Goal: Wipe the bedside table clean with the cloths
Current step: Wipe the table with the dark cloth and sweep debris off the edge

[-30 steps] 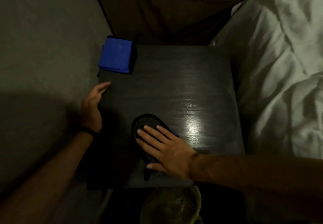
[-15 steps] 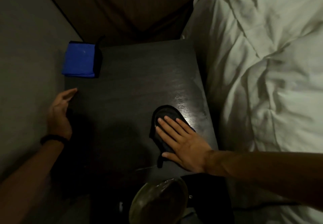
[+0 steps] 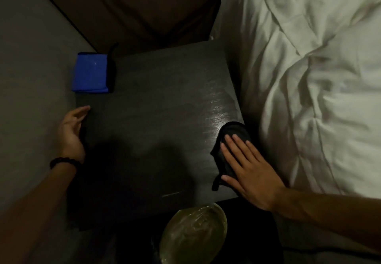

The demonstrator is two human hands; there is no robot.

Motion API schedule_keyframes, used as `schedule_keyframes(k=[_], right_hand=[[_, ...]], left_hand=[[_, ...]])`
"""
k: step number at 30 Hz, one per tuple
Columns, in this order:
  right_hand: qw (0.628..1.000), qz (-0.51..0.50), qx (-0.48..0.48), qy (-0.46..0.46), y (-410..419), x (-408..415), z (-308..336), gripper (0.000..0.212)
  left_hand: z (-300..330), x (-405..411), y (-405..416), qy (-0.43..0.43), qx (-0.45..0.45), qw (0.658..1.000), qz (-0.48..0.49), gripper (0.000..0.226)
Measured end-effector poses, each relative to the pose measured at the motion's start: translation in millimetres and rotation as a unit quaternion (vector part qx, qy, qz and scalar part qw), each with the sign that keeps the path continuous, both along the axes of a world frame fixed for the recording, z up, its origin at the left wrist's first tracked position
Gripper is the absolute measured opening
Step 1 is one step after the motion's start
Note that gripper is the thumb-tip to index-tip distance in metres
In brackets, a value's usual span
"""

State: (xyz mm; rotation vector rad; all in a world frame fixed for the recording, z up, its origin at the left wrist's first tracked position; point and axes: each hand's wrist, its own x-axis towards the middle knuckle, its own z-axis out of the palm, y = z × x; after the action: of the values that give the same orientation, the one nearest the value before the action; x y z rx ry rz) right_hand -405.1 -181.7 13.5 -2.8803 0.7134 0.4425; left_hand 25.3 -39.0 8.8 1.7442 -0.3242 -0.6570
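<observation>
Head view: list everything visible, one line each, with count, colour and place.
Dark wooden bedside table: one, near-black, centre.
Folded blue cloth: one, bright blue, table's far left corner.
Black cloth: one, black, table's right edge, under the right hand.
White rumpled bedding: one, white, right of the table.
Brown upholstered panel: one, brown, behind the table.
Round glossy greenish object: one, below the table's near edge; identity unclear.
Beaded bracelet: one, dark, left wrist.
Left hand: open, at the table's left edge.
Right hand: flat, pressing the black cloth.
</observation>
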Motion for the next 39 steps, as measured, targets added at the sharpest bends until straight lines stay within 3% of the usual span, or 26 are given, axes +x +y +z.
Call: schedule_keyframes(k=[11,18,25,31,39], right_hand=[[1.000,-0.022,-0.018,0.009,8,-4,3,0.076],[0.999,0.011,-0.022,0.020,15,-2,4,0.075],[0.998,0.052,-0.017,0.017,22,1,0,0.074],[0.998,0.067,-0.007,0.016,33,13,1,0.073],[0.995,0.103,0.003,0.020,58,51,1,0.073]], left_hand=[[9,2,0,0.010,0.021,1.000,-0.001,0.038],[3,3,6,-0.023,0.014,0.999,-0.026,0.051],[0,7,8,-0.039,0.023,0.998,-0.039,0.047],[-2,5,12,-0.092,0.075,0.992,-0.042,0.049],[-11,-6,23,-0.187,0.074,0.975,-0.095,0.049]])
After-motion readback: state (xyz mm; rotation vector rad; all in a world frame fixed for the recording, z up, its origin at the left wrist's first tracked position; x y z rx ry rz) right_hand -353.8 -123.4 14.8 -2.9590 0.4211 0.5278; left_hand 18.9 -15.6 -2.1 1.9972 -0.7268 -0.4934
